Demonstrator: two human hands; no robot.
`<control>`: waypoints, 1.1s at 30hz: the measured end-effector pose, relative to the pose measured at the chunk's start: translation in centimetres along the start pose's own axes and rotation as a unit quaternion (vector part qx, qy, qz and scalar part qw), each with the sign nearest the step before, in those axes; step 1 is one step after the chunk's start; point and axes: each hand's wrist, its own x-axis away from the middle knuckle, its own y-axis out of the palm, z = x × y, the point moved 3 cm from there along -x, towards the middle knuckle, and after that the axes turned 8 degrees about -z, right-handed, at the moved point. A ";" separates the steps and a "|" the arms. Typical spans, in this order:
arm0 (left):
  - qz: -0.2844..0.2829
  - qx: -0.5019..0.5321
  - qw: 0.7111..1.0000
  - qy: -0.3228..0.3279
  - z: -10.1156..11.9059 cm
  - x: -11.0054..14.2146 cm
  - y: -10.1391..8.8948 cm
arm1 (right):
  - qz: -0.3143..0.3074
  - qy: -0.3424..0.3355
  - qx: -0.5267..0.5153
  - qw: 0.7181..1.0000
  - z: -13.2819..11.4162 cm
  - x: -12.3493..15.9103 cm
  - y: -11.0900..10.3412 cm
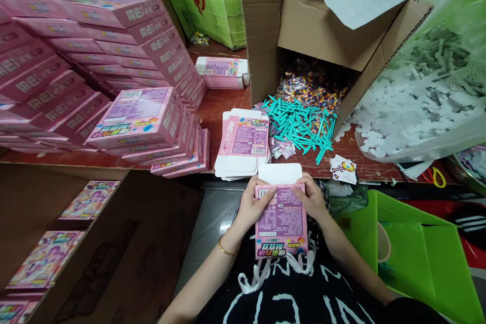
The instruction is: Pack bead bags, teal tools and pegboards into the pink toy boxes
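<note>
A pink and purple printed box is held in front of my chest, its white end flap sticking out on the far side. My left hand grips its left edge near the flap, thumb on the printed face. On the right edge my right hand holds it the same way. Just beyond the box lies a stack of flat, unfolded pink cartons on the red table. Beside that stack spreads a pile of turquoise plastic sticks. The inside of the held box is hidden.
Tall stacks of pink boxes fill the table's left. An open cardboard carton holds small colourful packets. A clear bag of white pieces stands right. A green bin sits low right; a carton with more boxes lies low left.
</note>
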 end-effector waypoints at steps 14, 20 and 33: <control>0.092 0.096 0.991 -0.019 2.1 -0.1 -0.5 | -0.038 0.051 -0.071 0.995 -3.4 -2.7 -2.0; 0.076 0.020 0.995 0.066 1.7 0.0 0.1 | -0.088 0.072 -0.106 0.988 -2.3 -2.6 -2.7; 0.029 0.067 0.997 0.006 4.0 1.3 -6.0 | 0.092 -0.011 -0.168 0.981 -1.9 -5.2 -3.5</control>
